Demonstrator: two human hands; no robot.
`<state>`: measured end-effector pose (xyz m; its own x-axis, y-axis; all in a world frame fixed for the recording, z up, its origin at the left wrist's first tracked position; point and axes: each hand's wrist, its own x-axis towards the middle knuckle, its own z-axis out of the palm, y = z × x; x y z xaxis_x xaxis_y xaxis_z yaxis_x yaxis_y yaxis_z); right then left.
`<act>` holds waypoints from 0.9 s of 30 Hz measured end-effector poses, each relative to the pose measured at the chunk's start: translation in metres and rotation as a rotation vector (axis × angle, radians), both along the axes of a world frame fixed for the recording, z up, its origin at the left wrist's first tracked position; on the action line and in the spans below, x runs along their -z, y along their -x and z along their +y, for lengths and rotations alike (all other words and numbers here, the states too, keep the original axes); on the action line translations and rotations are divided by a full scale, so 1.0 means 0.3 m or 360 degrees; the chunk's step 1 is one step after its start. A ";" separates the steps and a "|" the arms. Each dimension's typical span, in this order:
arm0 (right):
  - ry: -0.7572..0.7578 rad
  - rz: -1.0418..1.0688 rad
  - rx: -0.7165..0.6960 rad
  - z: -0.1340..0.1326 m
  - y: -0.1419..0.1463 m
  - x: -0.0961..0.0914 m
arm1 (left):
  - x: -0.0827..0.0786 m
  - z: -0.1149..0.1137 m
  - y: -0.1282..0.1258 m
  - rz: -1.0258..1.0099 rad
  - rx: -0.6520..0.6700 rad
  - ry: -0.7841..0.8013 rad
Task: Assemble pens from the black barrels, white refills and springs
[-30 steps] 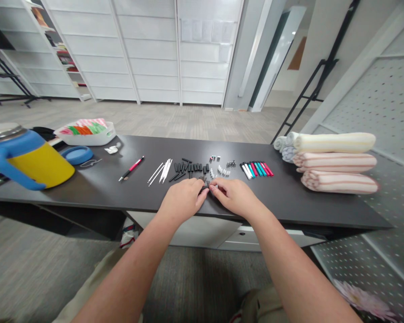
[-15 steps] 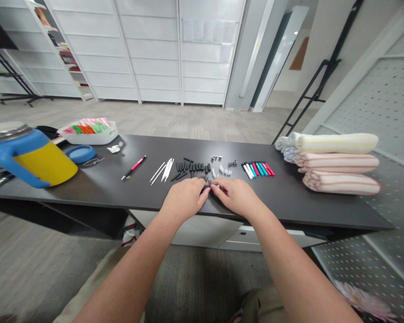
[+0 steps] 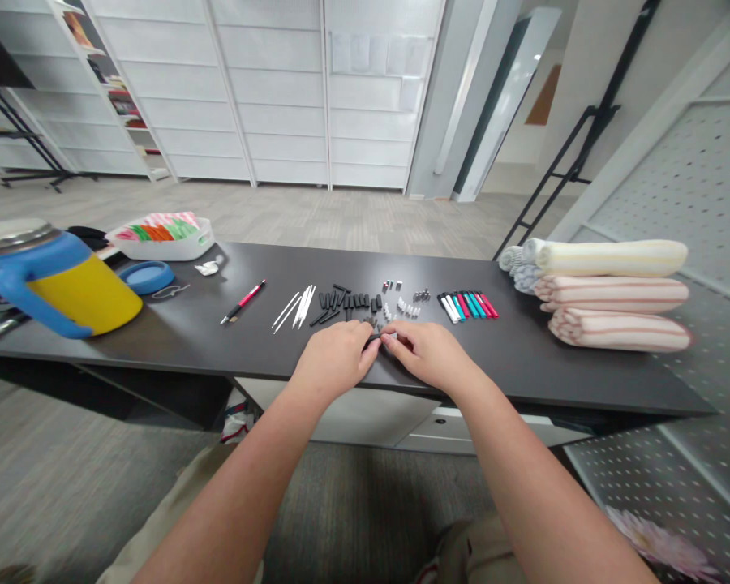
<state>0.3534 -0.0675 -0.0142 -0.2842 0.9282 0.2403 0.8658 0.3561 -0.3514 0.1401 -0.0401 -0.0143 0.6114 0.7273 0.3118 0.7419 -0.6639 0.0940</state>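
My left hand and my right hand meet fingertip to fingertip near the desk's front edge. Between them runs a small black pen part, pinched by the left fingers at one end and the right fingers at the other. Most of it is hidden by the fingers. Just beyond lie several black pen grips, small white plastic pieces, tiny metal springs and metal-and-coloured bits. White ink refills are to the left, and white, teal and red pen barrels line up on the right.
A red and black pen lies left of the refills. Farther left are a blue-yellow mug, a blue lid and a white basket of colourful packets. Rolled towels are stacked at the desk's right end.
Both hands stay in nearly the same place with fingertips together. The view has shifted very slightly; the parts on the desk lie as before.
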 end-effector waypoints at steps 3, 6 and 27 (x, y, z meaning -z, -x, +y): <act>-0.0016 -0.0007 -0.0005 0.000 0.000 -0.001 | 0.002 -0.001 -0.001 0.0000 -0.0013 0.0009; -0.0015 0.0013 -0.0027 0.003 -0.002 -0.001 | 0.004 -0.002 -0.001 -0.0004 -0.0016 0.0011; 0.0089 0.0261 -0.0037 0.006 -0.010 -0.009 | 0.011 0.014 0.007 -0.0086 0.0109 0.0000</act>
<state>0.3562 -0.0658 -0.0115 -0.2667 0.9350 0.2335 0.7870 0.3512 -0.5073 0.1381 -0.0361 -0.0175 0.6421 0.6842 0.3458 0.6885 -0.7130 0.1325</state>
